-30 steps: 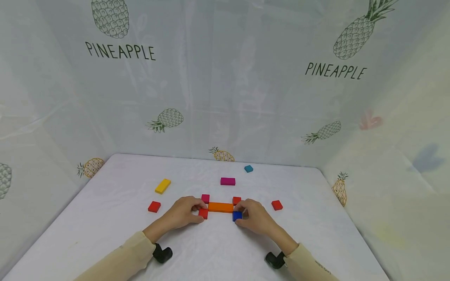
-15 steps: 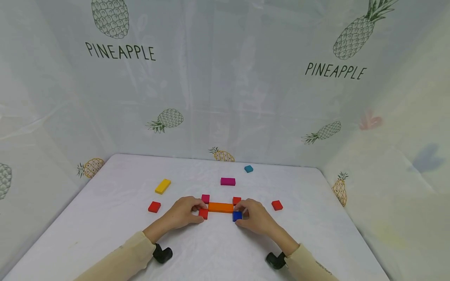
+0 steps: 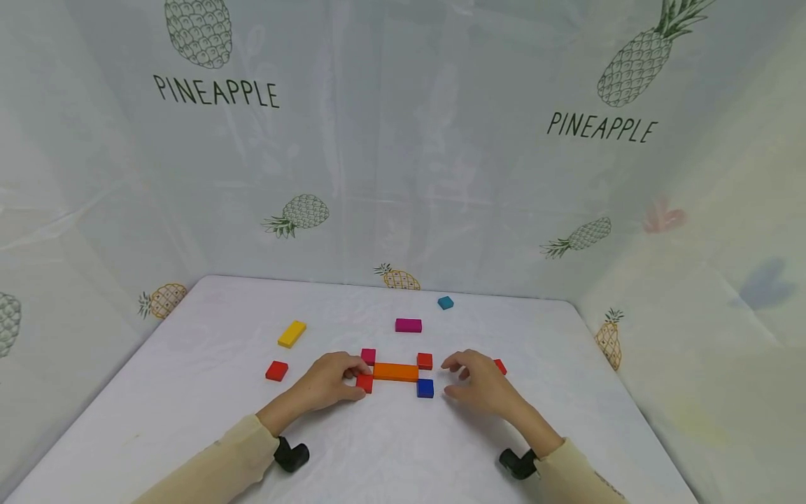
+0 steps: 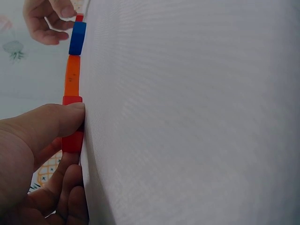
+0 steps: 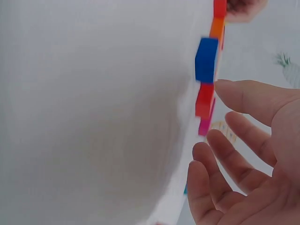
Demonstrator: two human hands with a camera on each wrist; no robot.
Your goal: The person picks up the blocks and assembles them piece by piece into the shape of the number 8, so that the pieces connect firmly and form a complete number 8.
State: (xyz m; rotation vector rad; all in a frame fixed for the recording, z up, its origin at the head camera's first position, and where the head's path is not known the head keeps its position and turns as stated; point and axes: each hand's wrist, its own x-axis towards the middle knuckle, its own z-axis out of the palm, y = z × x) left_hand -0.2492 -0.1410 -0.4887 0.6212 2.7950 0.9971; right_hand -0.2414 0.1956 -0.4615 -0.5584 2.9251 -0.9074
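Observation:
An orange block (image 3: 395,372) lies lengthwise in the middle of the table, with small blocks at its corners. My left hand (image 3: 332,381) pinches the red block (image 3: 364,383) at its near left corner between thumb and fingers; the left wrist view shows the thumb (image 4: 65,117) on that block. At the near right corner sits a blue block (image 3: 425,388), untouched. Just to its right my right hand (image 3: 481,383) hovers with loosely bent, parted fingers and holds nothing. A pink block (image 3: 368,356) and a red-orange block (image 3: 425,361) occupy the far corners.
Farther back lie a magenta block (image 3: 408,325) and a teal block (image 3: 446,302). To the left are a yellow block (image 3: 292,334) and a red block (image 3: 276,371). Another red block (image 3: 500,366) is partly hidden behind my right hand. A printed curtain surrounds the table.
My right hand has let go of the blue block and moved to the right, its fingers spread apart. The blue block stays in place. My left hand has not moved.

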